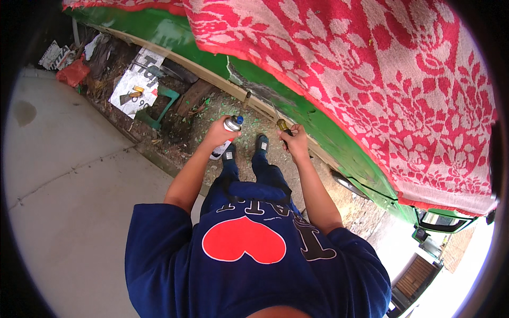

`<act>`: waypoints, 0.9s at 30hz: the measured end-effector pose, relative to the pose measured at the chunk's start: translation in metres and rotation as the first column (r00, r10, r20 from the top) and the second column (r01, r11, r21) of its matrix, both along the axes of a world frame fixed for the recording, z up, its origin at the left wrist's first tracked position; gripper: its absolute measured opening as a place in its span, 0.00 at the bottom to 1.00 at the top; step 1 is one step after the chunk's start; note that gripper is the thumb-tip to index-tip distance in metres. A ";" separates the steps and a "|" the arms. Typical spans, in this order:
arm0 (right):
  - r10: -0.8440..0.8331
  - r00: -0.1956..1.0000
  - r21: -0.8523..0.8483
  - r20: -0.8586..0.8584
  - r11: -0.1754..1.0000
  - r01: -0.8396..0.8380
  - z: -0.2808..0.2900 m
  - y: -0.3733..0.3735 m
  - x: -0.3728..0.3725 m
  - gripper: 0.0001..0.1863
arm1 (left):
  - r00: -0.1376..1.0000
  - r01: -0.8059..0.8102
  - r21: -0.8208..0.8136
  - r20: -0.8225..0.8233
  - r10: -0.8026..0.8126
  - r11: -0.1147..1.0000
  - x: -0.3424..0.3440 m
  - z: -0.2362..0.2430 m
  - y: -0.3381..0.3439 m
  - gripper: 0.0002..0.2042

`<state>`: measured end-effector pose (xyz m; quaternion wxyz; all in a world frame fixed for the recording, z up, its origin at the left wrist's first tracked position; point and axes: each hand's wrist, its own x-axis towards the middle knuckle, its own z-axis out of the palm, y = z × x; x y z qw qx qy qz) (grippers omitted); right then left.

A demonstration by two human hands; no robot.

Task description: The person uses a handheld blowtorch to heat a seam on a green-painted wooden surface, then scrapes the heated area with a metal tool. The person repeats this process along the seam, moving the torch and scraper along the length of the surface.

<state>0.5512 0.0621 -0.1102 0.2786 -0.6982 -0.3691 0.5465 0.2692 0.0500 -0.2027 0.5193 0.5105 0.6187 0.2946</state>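
Observation:
In my left hand (214,134) is an aerosol spray can (232,125) with a blue nozzle, my fingers wrapped round its body. My right hand (297,142) grips a screwdriver (282,126) by its yellow and black handle. The metal shaft points up and away toward the lower edge of a green vehicle body (244,71); whether the tip touches it I cannot tell. Grey, scraped patches show on the green panel ahead of my hands. A tan strip (214,79) runs along the panel's lower edge.
A red and pale floral blanket (339,69) covers the vehicle's top. Left of my feet lie a green power tool (165,100), printed sheets (127,98), a yellowish brush-like object (137,91) and a red bag (73,73). A concrete slab (69,164) spreads at left.

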 end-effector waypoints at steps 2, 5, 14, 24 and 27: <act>-0.009 1.000 -0.007 0.000 1.000 0.009 0.002 -0.002 0.002 0.28 | 1.000 -0.006 -0.010 0.017 0.006 1.000 0.001 0.000 0.000 0.37; -0.020 1.000 -0.007 -0.014 1.000 0.020 0.001 -0.005 0.007 0.28 | 1.000 0.000 -0.008 0.026 0.000 1.000 0.000 -0.003 -0.002 0.37; -0.019 1.000 -0.008 0.003 1.000 0.019 -0.002 -0.013 0.012 0.28 | 0.999 -0.033 0.004 -0.033 0.033 0.999 0.004 -0.009 -0.005 0.37; -0.056 0.998 -0.023 -0.009 0.998 0.056 0.004 -0.018 0.012 0.27 | 0.999 -0.052 -0.010 -0.008 0.052 0.999 0.005 -0.002 -0.005 0.37; -0.050 0.999 -0.032 -0.006 0.998 0.050 0.004 -0.019 0.013 0.28 | 0.998 -0.059 0.012 -0.032 0.060 0.998 0.005 -0.009 -0.004 0.38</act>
